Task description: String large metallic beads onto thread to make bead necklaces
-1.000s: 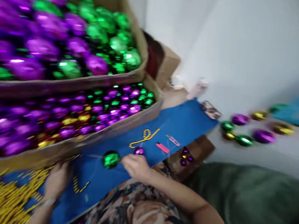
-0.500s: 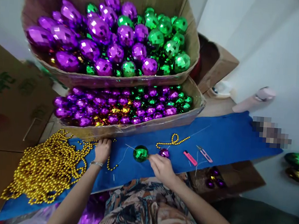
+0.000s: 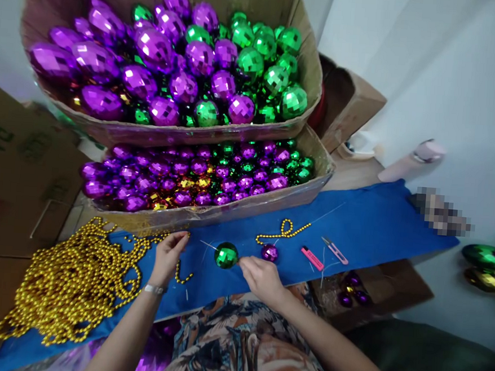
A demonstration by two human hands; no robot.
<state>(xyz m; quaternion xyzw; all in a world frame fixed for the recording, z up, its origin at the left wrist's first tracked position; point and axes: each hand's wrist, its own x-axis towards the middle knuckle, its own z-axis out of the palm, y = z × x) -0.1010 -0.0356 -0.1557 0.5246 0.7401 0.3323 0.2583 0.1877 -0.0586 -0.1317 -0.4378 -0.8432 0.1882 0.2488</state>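
My right hand (image 3: pixel 264 277) is closed at the right end of a shiny green faceted ball ornament (image 3: pixel 226 256), holding it over the blue cloth. A thin pale needle-like stick (image 3: pixel 208 245) pokes out of the ball's left side, with a fine thread near it. My left hand (image 3: pixel 169 256) is raised at the front box, thumb and fingertips pinched together; what they hold is too small to make out. Below it lies a short piece of gold bead string (image 3: pixel 180 277). A small purple ball (image 3: pixel 270 252) and a curled gold bead string (image 3: pixel 285 230) lie beyond my right hand.
A big heap of gold bead strings (image 3: pixel 71 286) lies at left. Two cardboard boxes of purple and green balls, an upper (image 3: pixel 149 133) and a lower (image 3: pixel 211 212), stand behind. On the blue cloth (image 3: pixel 368 211) are a pink cutter (image 3: pixel 312 258) and pink thread snips (image 3: pixel 335 251).
My left hand has lifted and turned from the front box's edge, its fingertips now pinched to the right. My right hand still holds the green ball. The whole view has shifted slightly.
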